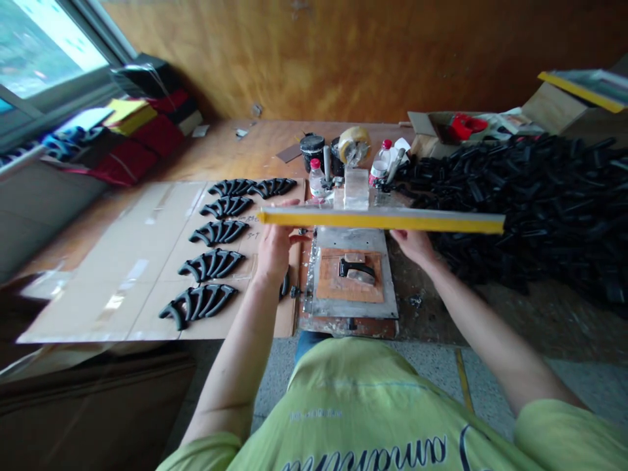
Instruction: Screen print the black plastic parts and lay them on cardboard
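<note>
Left hand (275,248) seemingly pinching the long yellow bar (383,220), right hand (415,247) beneath it, grip unclear.

Left hand (275,252): fingers partly hidden by the yellow-edged bar (383,220). Right hand (412,247): fingertips hidden behind the same bar. Clear block (356,190), beyond the bar: lower end hidden by it. Black plastic heap (530,203), right of the bar: cut off by the picture's edge. Bottle (316,178), beyond the bar: label too small to read. Red item (468,126), far beyond the bar: kind unclear.

Black handles (198,306) — six clusters
</note>
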A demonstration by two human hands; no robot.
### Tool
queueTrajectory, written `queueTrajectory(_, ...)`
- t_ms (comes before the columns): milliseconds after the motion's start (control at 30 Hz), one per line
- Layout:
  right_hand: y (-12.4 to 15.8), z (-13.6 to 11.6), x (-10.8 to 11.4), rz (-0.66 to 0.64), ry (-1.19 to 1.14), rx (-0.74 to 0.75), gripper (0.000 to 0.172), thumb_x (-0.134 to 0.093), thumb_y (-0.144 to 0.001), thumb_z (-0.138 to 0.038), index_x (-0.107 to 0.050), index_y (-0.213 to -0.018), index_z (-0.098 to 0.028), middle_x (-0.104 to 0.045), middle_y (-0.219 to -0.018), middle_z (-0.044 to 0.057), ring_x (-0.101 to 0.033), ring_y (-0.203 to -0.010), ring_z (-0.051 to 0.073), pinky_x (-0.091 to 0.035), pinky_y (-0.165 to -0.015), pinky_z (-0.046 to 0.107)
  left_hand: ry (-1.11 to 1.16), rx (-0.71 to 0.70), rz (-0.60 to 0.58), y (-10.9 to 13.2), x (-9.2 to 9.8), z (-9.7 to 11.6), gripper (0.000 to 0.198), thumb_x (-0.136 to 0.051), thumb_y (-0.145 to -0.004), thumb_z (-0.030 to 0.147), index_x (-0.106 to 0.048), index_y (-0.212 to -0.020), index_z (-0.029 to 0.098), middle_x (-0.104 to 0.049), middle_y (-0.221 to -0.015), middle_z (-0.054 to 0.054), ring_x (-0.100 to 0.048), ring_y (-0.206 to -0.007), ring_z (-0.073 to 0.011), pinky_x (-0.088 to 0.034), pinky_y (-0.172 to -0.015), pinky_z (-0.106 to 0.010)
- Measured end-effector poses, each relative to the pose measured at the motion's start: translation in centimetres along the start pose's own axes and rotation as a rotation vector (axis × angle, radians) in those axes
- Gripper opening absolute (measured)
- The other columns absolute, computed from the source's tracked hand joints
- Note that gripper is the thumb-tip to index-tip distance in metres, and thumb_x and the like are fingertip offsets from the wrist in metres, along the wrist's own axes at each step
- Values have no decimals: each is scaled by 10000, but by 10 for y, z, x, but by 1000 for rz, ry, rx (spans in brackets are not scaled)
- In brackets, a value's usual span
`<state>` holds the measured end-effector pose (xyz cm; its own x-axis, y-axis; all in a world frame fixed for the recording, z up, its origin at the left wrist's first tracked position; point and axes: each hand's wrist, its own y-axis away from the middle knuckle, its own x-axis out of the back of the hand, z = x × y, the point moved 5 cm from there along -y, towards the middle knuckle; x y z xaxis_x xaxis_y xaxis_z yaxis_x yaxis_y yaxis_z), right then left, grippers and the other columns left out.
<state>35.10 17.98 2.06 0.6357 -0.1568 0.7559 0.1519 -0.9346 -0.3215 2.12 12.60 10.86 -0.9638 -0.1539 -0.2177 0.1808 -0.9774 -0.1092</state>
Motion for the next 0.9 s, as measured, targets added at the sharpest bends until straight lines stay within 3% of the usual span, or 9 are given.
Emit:
queueTrajectory(100, 41, -17, -49, -213, 202, 46, 298, -684, -851, -461, -669, -777, -173, -685, -793, 41, -631, -764, 174, -490, -710, 256, 6, -31, -16, -31, -14, 16, 565, -388, -930, 658, -604, -1167, 192, -715, -915, -84, -705, -916, -191, -558, -633, -243)
queueTrajectory(200, 62, -35, -81, -370, 387, 46, 196, -660, -896, -356, -644, -856, -165, -696, -959, 112, -626, -962, 237, -470, -817, 307, 3, -53, 70, -29, -12, 11, 569, -390, -926, 665, -577, -1212, 210, -725, -940, -78, -711, -905, -177, -556, -641, -234)
queueTrajectory(300, 68, -48, -84, -370, 378, -110, 169, -507, -988, -304, -605, -928, -180, -696, -915, 108, -630, -898, 219, -454, -759, 295, -35, 150, 93, 19, -10, -33, 617, -487, -868, 693, -595, -1203, 187, -742, -941, -101, -721, -863, -202, -543, -588, -237)
queueTrajectory(400, 78, -80, -82, -260, 296, -106, 186, -460, -1007, -322, -585, -940, -200, -680, -895, 99, -609, -918, 233, -454, -775, 314, -107, 662, -209, 97, -29, -104, 674, -651, -750, 700, -654, -1121, 138, -747, -991, -179, -723, -917, -300, -552, -559, -290)
queueTrajectory(467, 91, -111, -88, -258, 215, 82, 169, -485, -996, -309, -588, -920, -200, -670, -916, 98, -586, -952, 239, -457, -826, 335, -21, 752, -157, 134, -33, -133, 658, -628, -756, 717, -653, -1096, 155, -738, -1055, -174, -707, -999, -313, -577, -627, -322)
queueTrajectory(567, 109, -134, -89, -341, 59, 384, 141, -507, -986, -270, -620, -925, -210, -674, -952, 64, -576, -978, 212, -456, -889, 331, 88, 733, 66, 152, -15, -154, 581, -605, -784, 698, -636, -976, 151, -742, -989, -140, -725, -938, -280, -581, -665, -319)
queueTrajectory(667, 108, -81, -46, -211, 73, 237, 194, -466, -971, -179, -654, -975, -230, -675, -1009, 58, -579, -1016, 206, -461, -921, 334, -8, 676, 219, 147, 39, -159, 502, -574, -833, 638, -614, -982, 161, -746, -966, -109, -739, -833, -231, -571, -644, -292)
queueTrajectory(800, 127, 61, 52, 84, 439, -376, 370, -408, -843, -29, -650, -1081, -176, -642, -1092, 134, -563, -1105, 258, -445, -956, 370, -309, 652, 434, 150, 141, -165, 373, -434, -917, 549, -554, -888, 197, -726, -764, -55, -709, -661, -204, -534, -568, -284)
queueTrajectory(900, 169, 145, 89, -52, 630, -726, 398, -468, -799, -48, -643, -1141, -151, -634, -1125, 175, -589, -1082, 285, -468, -855, 360, -610, 779, 456, 153, 189, -177, 378, -381, -911, 521, -520, -738, 215, -653, -575, -63, -655, -541, -246, -513, -520, -333)
